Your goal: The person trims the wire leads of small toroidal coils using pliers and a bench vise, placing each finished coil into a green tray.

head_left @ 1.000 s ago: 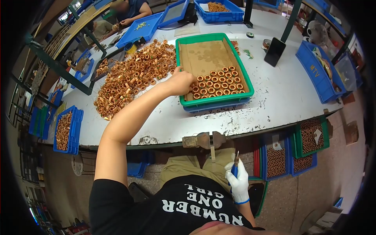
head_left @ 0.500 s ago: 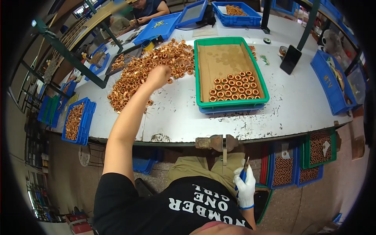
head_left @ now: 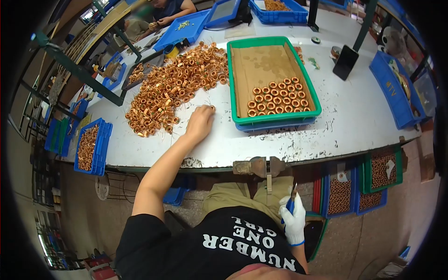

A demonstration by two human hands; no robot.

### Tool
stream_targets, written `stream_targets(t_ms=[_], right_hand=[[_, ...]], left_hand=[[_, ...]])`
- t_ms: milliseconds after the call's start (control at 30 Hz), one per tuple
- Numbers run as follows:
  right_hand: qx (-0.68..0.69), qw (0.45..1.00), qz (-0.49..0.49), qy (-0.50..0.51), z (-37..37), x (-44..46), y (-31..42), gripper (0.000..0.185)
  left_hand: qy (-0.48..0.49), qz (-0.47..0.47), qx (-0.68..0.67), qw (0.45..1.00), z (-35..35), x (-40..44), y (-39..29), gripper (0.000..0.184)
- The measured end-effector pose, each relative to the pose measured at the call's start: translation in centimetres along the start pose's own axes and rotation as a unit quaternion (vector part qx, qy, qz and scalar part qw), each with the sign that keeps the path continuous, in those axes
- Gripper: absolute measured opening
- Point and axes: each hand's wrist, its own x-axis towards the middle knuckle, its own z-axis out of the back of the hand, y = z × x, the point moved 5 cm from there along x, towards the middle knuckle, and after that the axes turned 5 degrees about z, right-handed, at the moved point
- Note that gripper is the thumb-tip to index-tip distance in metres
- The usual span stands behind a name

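Observation:
My left hand [head_left: 199,123], bare, is closed over the white table between the coil pile and the green tray, with a small copper coil [head_left: 213,108] at its fingertips. Left of and beyond it spreads a heap of copper coils [head_left: 172,84] with thin wire ends. The green tray [head_left: 270,119], lined with brown card, holds rows of upright-facing coils in its near right part. My right hand [head_left: 294,221], in a white glove, is wrapped around a blue-handled pointed tool [head_left: 290,205] near my lap.
A vise [head_left: 257,166] sits at the table's front edge. A blue bin of coils [head_left: 93,147] is at the left, a blue bin [head_left: 396,91] at the right, and a phone [head_left: 346,62] leans on a post. Coil trays [head_left: 339,193] stand below. A person [head_left: 175,10] works across the table.
My left hand went from the green tray to the coil heap, then came back toward me and right, now with a coil at its fingertips. My right hand still holds the tool.

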Motion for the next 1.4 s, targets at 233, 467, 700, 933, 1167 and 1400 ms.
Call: stream_targets(t_ms=[233, 467, 700, 933, 1167, 1400], right_hand=[[-0.034, 0.997, -0.043, 0.046, -0.8, 0.2, -0.1, 0.054], [0.000, 0.998, -0.035, 0.052, -2.0, -0.7, -0.3, 0.048], [0.028, 0.992, -0.080, 0.091, -2.0, -1.8, -2.0, 0.047], [0.067, 0.968, -0.123, 0.210, -4.3, -1.0, -2.2, 0.052], [0.049, 0.969, -0.100, 0.222, -4.0, -1.1, -3.3, 0.056], [-0.002, 0.978, -0.042, 0.203, -2.9, -1.6, -3.5, 0.058]], left_hand=[[-0.043, -0.035, -0.084, 0.995, 2.0, -6.5, -3.5, 0.020], [-0.016, 0.203, -0.009, 0.979, -0.4, -4.0, -3.7, 0.022], [0.022, 0.273, -0.318, 0.908, -0.3, -4.1, -3.3, 0.027], [0.171, 0.238, -0.493, 0.819, 7.3, -9.6, -9.9, 0.032], [0.302, 0.273, -0.572, 0.712, 7.5, -13.9, -14.8, 0.030], [0.382, 0.221, -0.454, 0.774, 5.8, -12.9, -16.4, 0.025]])
